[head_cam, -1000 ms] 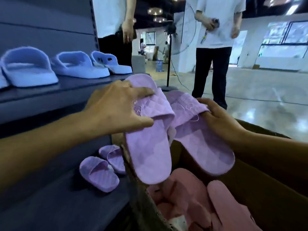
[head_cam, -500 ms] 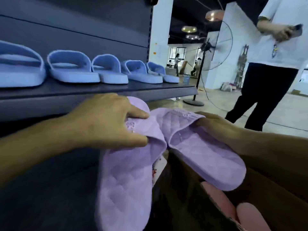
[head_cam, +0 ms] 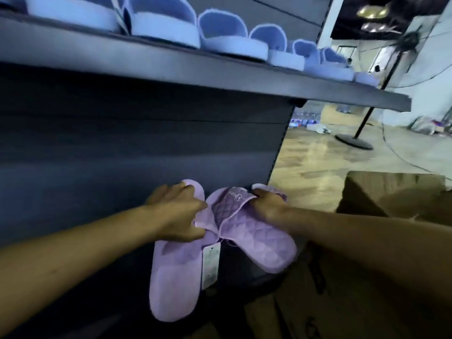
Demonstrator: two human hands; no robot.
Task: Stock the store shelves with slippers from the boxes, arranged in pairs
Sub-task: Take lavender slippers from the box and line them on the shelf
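Two lilac quilted slippers: left slipper (head_cam: 171,277) and right slipper (head_cam: 259,238), toes together, heels splayed apart, with a white tag (head_cam: 210,265) hanging between them. The left hand (head_cam: 178,214) has its fingers curled around the left slipper's strap; the right hand (head_cam: 266,204) grips the right slipper's strap. Both slippers sit against the dark back panel (head_cam: 122,143), below the upper shelf (head_cam: 220,67) carrying blue slippers (head_cam: 232,42). The panel's right edge is just beside the right hand. A cardboard box (head_cam: 367,277) borders the right side.

A shop is indicated: slippers (head_cam: 168,25) are lined along a display shelf (head_cam: 195,69), cartons (head_cam: 391,192) beside it.
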